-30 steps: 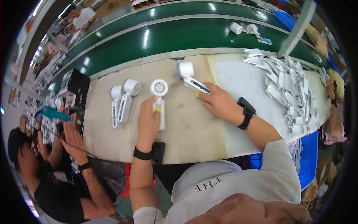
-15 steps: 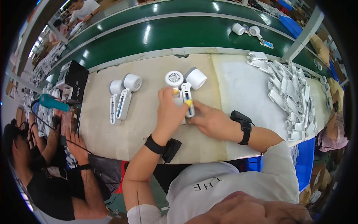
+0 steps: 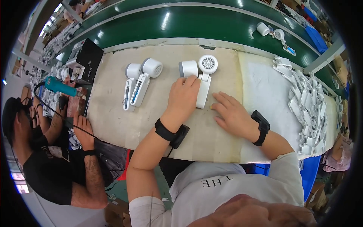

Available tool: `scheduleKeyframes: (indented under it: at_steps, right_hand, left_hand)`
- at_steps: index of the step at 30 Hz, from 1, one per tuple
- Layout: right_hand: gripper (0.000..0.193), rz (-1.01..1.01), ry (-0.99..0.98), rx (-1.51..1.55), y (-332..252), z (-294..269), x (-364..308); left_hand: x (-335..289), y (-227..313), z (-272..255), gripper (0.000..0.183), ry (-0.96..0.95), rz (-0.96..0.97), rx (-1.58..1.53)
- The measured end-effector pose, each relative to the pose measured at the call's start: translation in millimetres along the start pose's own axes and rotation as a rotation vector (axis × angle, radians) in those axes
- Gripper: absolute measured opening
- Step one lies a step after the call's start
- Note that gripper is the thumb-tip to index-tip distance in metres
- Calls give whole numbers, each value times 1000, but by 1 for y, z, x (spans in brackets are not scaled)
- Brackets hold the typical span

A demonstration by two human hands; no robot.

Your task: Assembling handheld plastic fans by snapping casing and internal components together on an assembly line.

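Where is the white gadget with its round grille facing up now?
In the head view, the white gadget lies on the table just right of centre, between the left hand and right hand, its grille beside a grey-rimmed white head.

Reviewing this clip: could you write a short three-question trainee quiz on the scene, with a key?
1. Count: how many round fan heads are on the worktable?
2. True or false: the right grip is closed around one of them.
3. Short answer: what lies heaped on the worktable's right-hand side?

Key:
1. Four.
2. False; its fingers are spread, clear of them.
3. A pile of white parts.
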State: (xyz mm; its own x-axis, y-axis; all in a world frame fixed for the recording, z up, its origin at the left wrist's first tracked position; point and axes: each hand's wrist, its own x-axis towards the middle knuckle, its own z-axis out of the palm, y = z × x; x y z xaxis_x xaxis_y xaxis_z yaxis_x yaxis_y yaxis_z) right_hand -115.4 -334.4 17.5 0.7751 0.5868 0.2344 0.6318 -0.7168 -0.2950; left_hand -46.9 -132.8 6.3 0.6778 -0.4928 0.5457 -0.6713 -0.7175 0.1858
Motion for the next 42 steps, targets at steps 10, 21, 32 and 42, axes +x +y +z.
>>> scheduleKeyframes:
  at_steps: [10,21,32,42]
  right_hand:
    - [41,8,22,-91,-28,-6,52]
    - [32,102,-77,-104,-13,-6,48]
    - [34,57,8,187,-33,13,35]
    - [23,-28,-74,528,0,-16,51]
  left_hand:
    - [-7,-5,-15,37,28,-477,-261]
    - [-21,-19,-22,28,35,-429,-355]
    - [-2,-10,-26,50,-136,-568,-439]
    - [21,-10,-34,54,-352,-571,-268]
